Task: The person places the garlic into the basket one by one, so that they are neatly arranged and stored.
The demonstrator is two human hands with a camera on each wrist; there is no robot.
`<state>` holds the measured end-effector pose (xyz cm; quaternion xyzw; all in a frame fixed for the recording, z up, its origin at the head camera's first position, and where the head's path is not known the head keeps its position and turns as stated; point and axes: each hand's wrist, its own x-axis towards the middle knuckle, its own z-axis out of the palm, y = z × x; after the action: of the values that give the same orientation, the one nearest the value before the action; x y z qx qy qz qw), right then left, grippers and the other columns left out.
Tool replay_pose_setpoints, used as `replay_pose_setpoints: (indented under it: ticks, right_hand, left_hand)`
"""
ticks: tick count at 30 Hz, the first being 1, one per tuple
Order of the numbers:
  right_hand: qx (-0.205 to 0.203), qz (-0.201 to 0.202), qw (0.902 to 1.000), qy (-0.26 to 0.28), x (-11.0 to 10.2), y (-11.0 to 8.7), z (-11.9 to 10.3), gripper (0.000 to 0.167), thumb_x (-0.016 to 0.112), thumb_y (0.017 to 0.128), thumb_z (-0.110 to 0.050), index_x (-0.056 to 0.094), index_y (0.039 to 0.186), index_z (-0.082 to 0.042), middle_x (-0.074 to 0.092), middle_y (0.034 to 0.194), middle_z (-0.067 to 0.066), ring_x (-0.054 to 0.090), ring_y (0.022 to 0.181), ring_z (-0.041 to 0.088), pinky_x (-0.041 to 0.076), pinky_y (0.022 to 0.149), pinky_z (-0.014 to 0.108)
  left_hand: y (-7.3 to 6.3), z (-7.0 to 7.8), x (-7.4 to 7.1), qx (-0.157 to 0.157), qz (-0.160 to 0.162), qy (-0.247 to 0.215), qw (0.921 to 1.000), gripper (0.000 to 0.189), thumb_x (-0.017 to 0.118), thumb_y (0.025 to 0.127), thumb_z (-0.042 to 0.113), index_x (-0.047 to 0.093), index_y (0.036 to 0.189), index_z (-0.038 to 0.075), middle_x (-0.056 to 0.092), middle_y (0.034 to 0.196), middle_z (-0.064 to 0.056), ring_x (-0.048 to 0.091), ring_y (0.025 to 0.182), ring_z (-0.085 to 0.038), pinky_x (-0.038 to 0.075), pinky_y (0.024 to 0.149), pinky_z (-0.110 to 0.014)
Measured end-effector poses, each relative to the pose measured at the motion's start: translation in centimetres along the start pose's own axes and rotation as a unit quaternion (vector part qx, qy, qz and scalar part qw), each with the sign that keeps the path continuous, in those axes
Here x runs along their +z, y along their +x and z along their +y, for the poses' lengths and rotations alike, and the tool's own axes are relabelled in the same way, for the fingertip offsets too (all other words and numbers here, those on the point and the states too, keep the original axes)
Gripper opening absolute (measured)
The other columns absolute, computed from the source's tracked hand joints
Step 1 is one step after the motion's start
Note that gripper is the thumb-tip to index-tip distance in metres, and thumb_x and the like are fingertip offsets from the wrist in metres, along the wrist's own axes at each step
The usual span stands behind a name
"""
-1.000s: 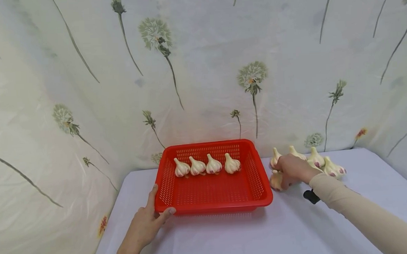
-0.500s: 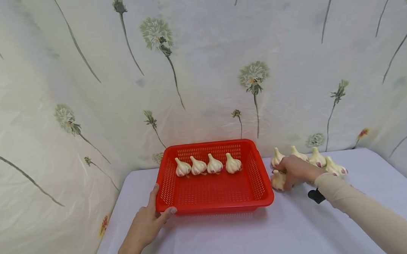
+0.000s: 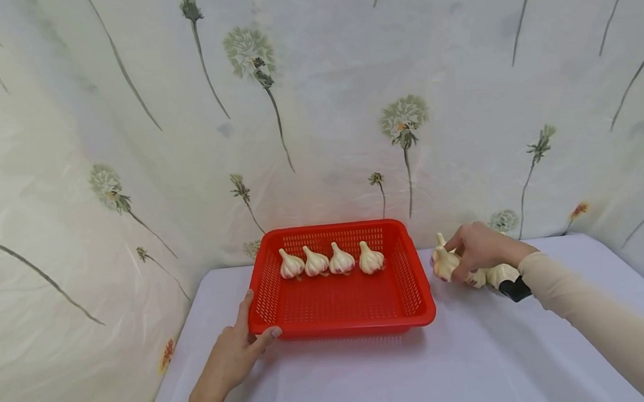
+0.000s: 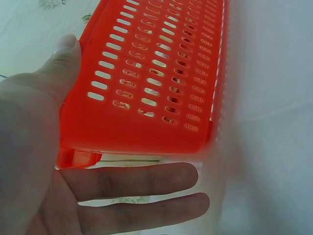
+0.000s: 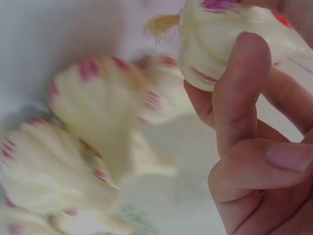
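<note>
A garlic bulb [image 5: 205, 54] is pinched between the thumb and fingers of my right hand [image 3: 477, 248], at the right of the red basket [image 3: 354, 328]. Its root tuft points away from the fingers in the right wrist view. Below and behind that hand lie several more garlic bulbs [image 3: 502, 274], partly hidden by it. At the basket's front left corner rests my left hand [image 3: 228, 355], thumb on the front rim and index finger along the left side. Two of its fingers [image 4: 142, 180] stretch out straight beside the basket wall in the left wrist view.
Several garlic bulbs [image 3: 341, 260] stand in a row along the back of the basket. A white cloth covers the table [image 3: 351, 379]. Behind it hangs a curtain [image 3: 323, 105] printed with dandelions.
My right hand has lifted a garlic bulb from the front of the pile and shifted slightly up. The left hand stays at the basket corner.
</note>
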<state>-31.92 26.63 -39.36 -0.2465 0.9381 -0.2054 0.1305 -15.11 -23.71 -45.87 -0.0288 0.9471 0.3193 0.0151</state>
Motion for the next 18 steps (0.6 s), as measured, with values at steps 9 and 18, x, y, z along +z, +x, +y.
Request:
replay_pose_setpoints:
  ticks: [9,18]
  right_hand:
    - [-0.009,0.034,0.9993,-0.011,-2.6,1.3,-2.6,0.061,0.096,0.070,-0.035,0.080,0.118,-0.001,0.082,0.090,0.006,0.071,0.076,0.012,0.056,0.067,0.032]
    - [-0.034,0.086,0.9956,-0.013,-3.0,4.2,-6.7,0.065,0.094,0.072,-0.041,0.080,0.121,-0.002,0.082,0.094,0.008,0.074,0.079,0.013,0.055,0.065,0.032]
  left_hand:
    - [0.1,-0.1,0.1,0.002,0.000,-0.001,1.0000,0.105,0.071,0.092,0.066,0.021,0.169,0.014,0.065,0.073,0.004,0.059,0.069,-0.014,0.049,0.065,-0.032]
    - [-0.1,0.0,-0.1,0.005,0.000,-0.005,1.0000,0.104,0.070,0.093,0.066,0.021,0.169,0.015,0.065,0.072,0.004,0.059,0.069,-0.014,0.048,0.063,-0.032]
